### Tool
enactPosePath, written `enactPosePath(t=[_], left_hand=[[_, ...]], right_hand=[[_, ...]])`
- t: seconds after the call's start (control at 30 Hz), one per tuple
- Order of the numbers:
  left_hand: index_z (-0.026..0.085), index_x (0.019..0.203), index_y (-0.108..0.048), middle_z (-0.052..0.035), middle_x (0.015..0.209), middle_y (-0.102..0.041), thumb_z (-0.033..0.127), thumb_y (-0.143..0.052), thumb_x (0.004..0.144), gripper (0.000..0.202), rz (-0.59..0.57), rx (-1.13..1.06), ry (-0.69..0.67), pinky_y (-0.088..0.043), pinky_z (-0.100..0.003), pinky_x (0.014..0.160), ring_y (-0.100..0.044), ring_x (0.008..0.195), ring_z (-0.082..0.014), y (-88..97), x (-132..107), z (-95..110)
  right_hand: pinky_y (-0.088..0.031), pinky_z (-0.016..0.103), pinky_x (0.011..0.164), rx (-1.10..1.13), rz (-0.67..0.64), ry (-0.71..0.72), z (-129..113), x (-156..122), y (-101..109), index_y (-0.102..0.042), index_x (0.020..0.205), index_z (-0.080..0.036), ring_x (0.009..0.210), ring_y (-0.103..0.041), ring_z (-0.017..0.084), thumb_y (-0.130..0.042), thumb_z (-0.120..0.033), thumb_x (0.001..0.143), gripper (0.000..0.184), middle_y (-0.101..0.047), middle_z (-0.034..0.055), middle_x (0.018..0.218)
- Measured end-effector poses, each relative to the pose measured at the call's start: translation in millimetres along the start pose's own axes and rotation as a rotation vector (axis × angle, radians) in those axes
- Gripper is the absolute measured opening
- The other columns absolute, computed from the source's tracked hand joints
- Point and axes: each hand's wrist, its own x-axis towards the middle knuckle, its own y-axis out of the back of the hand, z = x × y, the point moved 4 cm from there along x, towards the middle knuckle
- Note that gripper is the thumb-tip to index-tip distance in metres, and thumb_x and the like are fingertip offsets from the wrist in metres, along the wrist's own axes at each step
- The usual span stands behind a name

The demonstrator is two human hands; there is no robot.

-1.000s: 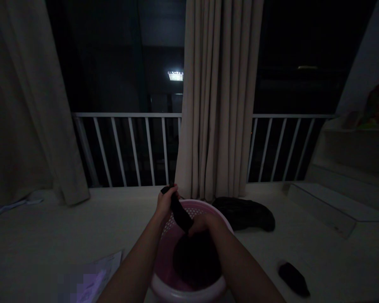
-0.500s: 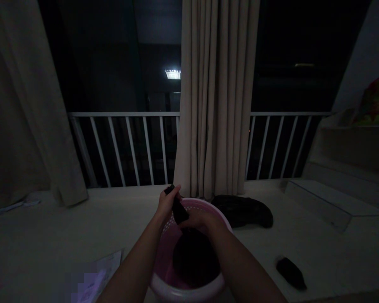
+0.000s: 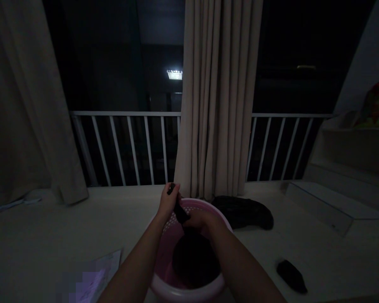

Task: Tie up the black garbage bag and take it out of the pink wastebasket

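Both hands work over a pink perforated basket on a pale floor. My left hand is closed on the upper end of a small dark cloth piece, likely a sock. My right hand is closed on its lower end, so the piece is bunched short between them. More dark cloth lies in the bottom of the basket. The dim light hides detail.
A dark garment lies on the floor right of the basket, and a small dark bundle at lower right. Paper lies at lower left. Curtains and a white railing stand behind; steps rise at right.
The hands have drawn closer together, and the dark piece between them has gone from stretched to bunched up. The camera has shifted slightly.
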Motion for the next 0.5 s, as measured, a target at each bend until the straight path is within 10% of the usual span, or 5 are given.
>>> enactPosePath(t=[0.5], left_hand=[[0.022,0.069,-0.044,0.0059,0.048,-0.05,0.053,-0.055,0.073,0.033,0.141,0.195,-0.108,-0.038,-0.021,0.045,-0.051,0.044,-0.0124,12.0,5.4,0.2]], right_hand=[[-0.048,0.038,0.081,0.181,-0.022,-0.109,6.3,3.2,-14.3,-0.052,0.113,-0.013,0.097,-0.055,0.019,-0.05,-0.035,0.085,0.035,-0.054,0.0078,0.112]])
